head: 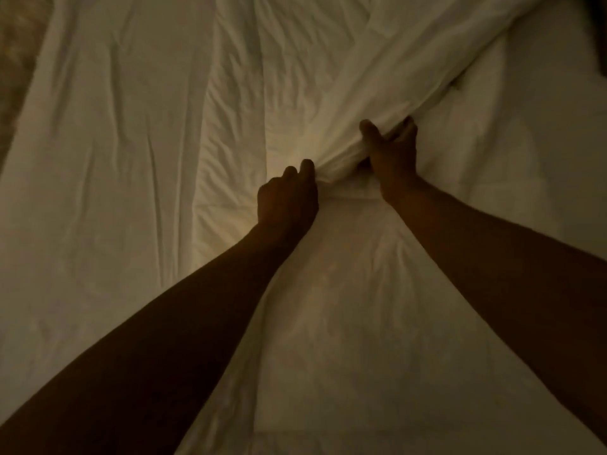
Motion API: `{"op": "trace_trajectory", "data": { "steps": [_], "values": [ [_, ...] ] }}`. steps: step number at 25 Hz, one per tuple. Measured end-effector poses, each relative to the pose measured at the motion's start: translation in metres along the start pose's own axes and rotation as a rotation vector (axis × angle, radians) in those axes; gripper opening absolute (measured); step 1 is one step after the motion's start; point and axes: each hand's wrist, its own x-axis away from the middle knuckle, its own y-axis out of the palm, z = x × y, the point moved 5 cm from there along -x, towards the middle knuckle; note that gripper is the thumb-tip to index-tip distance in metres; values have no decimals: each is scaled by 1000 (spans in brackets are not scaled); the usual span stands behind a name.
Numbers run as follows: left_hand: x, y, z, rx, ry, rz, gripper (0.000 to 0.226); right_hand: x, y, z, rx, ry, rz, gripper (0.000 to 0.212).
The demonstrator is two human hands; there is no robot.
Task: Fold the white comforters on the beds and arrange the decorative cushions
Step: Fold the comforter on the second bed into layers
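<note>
A wrinkled white comforter (pixel 295 77) covers most of the bed in dim light. A thick bunched fold of it runs from the upper right down to the middle. My left hand (pixel 287 198) is closed on the lower end of that fold, fingers curled into the cloth. My right hand (pixel 392 152) grips the same bunch just to the right, thumb over the top and fingers under the fabric. Both forearms reach in from the bottom edge. No decorative cushion is in view.
A smoother white sheet or pillow area (pixel 542 126) lies at the right. A patterned carpet strip (pixel 16 60) shows along the upper left past the bed edge. A dark object (pixel 599 34) sits at the far upper right corner.
</note>
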Motion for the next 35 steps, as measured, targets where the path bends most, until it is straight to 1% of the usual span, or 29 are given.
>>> {"op": "trace_trajectory", "data": {
  "steps": [1, 3, 4, 5, 6, 7, 8, 9, 10, 11, 12, 13, 14, 16, 17, 18, 20, 21, 22, 23, 25, 26, 28, 32, 35],
  "values": [
    [-4, -8, -10, 50, 8, 17, 36, -7, 13, -11, -60, -34, -1, 98],
    [-14, -34, -49, 189, -81, 87, 33, -19, 59, -39, -220, -92, -55, 85],
    [-19, -47, -73, 256, -161, 112, 32, -22, 91, -58, -238, -156, -128, 80],
    [-23, -54, -99, 322, -249, 137, 29, -23, 125, -75, -164, -238, -195, 79],
    [-27, -54, -129, 375, -340, 157, 27, -21, 163, -88, -29, -330, -263, 81],
    [-27, -46, -156, 396, -435, 141, 26, -19, 200, -94, 129, -398, -336, 81],
    [-26, -29, -179, 392, -533, 78, 27, -17, 234, -90, 312, -430, -434, 78],
    [-24, -7, -196, 393, -625, -14, 31, -16, 263, -77, 541, -472, -559, 72],
    [-20, 16, -207, 424, -707, -100, 34, -11, 282, -53, 828, -511, -684, 65],
    [-18, 35, -212, 469, -767, -142, 36, -6, 290, -23, 1121, -534, -758, 63],
    [-16, 44, -212, 494, -804, -131, 35, 1, 287, 6, 1343, -590, -784, 67],
    [-14, 47, -210, 489, -816, -82, 35, 11, 277, 27, 1444, -653, -768, 70],
    [-10, 44, -206, 464, -804, -24, 36, 25, 264, 42, 1440, -706, -722, 71],
    [17, 36, -195, 369, -715, 36, 46, 58, 236, 62, 1342, -798, -636, 66],
    [39, 31, -185, 301, -627, 38, 54, 76, 220, 68, 1306, -833, -586, 63],
    [65, 26, -172, 232, -517, 9, 62, 92, 206, 74, 1272, -855, -542, 61],
    [128, 25, -142, 96, -280, -118, 70, 126, 175, 89, 1236, -821, -508, 57],
    [162, 29, -133, 44, -194, -194, 72, 144, 158, 100, 1242, -795, -507, 56],
    [196, 35, -130, 14, -164, -270, 73, 163, 138, 110, 1265, -787, -500, 56],
    [228, 41, -132, 4, -192, -333, 75, 182, 116, 119, 1301, -780, -501, 56],
    [282, 46, -145, 34, -340, -406, 76, 213, 66, 135, 1382, -770, -529, 58],
    [301, 44, -148, 65, -412, -418, 76, 226, 37, 141, 1417, -759, -524, 58],
    [328, 42, -148, 92, -488, -432, 77, 246, -22, 149, 1483, -703, -481, 59],
    [374, 37, -129, 46, -572, -451, 76, 281, -156, 163, 1557, -505, -336, 64],
    [417, 26, -106, 37, -639, -461, 74, 312, -253, 178, 1590, -311, -246, 68]
  ]
}}
